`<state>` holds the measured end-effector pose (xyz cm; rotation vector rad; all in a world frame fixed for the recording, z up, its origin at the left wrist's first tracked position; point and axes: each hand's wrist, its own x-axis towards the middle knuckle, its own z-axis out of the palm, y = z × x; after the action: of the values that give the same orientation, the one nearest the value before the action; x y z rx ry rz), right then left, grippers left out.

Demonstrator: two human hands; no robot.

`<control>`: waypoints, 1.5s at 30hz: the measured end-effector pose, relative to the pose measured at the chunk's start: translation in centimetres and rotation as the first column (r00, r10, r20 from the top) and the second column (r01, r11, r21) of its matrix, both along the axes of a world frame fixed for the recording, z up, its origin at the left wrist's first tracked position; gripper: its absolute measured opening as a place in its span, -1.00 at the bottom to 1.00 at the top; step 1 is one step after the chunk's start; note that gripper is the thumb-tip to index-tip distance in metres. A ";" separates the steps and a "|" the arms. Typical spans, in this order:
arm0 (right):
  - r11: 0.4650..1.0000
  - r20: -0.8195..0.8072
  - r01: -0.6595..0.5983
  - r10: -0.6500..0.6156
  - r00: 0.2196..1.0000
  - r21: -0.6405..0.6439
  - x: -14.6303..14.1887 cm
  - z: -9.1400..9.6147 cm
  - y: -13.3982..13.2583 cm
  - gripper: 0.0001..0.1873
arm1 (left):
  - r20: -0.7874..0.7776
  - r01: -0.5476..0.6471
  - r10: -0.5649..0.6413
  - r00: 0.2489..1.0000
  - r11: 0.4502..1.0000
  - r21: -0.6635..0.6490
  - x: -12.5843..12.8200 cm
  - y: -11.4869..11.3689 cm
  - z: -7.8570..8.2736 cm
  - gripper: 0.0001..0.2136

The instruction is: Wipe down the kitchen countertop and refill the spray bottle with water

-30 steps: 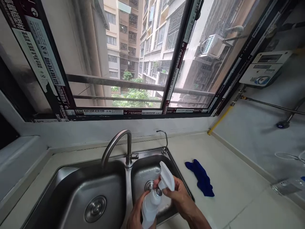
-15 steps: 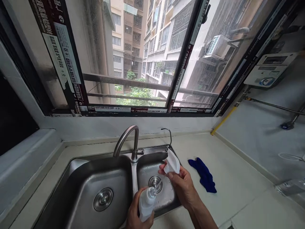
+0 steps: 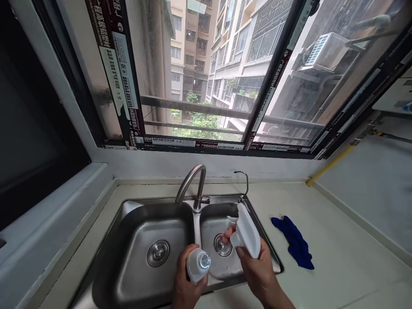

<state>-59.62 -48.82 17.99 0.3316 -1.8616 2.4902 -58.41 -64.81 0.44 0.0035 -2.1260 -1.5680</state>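
My left hand (image 3: 185, 279) is wrapped round a whitish bottle (image 3: 195, 267), its uncapped neck tilted up toward me near the front of the sink. In my right hand (image 3: 257, 270) is a white spray nozzle head (image 3: 247, 231), gripped by its lower body between thumb and fingers. The nozzle head is apart from the bottle, to its right, above the smaller basin. Both hands hover over the front part of the double steel sink (image 3: 138, 253).
A curved faucet (image 3: 195, 180) rises between the two basins, and a thin small spout (image 3: 246, 184) stands at the back right corner. On the counter (image 3: 334, 240) to the right lies a dark blue cloth (image 3: 294, 242). A window (image 3: 206, 107) fills the wall behind.
My right hand has turned the spray nozzle head, showing more of its side, and its tube no longer shows by the bottle's neck. The whole view has swung left.
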 end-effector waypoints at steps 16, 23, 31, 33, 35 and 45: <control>0.973 -0.182 0.214 -0.227 0.957 -0.086 2.0 3.5 2.7 -0.63 | -0.007 0.013 -0.013 1.000 0.998 -0.060 0.2 0.7 0.7 -0.53; 0.908 -0.080 0.358 -0.382 0.921 -0.216 2.2 5.5 4.3 -0.64 | 0.034 0.013 -0.012 0.999 0.999 -0.040 0.3 0.9 0.1 -0.52; 0.804 0.084 0.513 -0.513 0.854 -0.302 1.2 5.1 7.3 -0.63 | 0.055 0.034 -0.032 0.998 0.999 -0.036 -0.1 1.1 0.4 -0.54; 0.782 0.098 0.540 -0.539 0.836 -0.311 1.1 5.2 8.1 -0.65 | 0.055 0.029 -0.026 0.998 0.999 -0.043 -0.3 1.1 0.2 -0.53; 0.764 0.099 0.560 -0.561 0.822 -0.320 1.3 5.4 8.6 -0.67 | 0.056 0.025 -0.021 0.998 0.998 -0.058 -0.5 1.2 -0.2 -0.52; 0.706 0.033 0.661 -0.676 0.736 -0.255 2.6 5.8 10.9 -0.65 | -0.039 0.017 -0.024 0.999 0.985 -0.174 -0.9 0.8 -0.1 -0.50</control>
<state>-57.04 -37.96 23.75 -0.2456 -1.2772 2.1057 -59.30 -64.00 0.38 -0.1087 -2.2301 -1.3769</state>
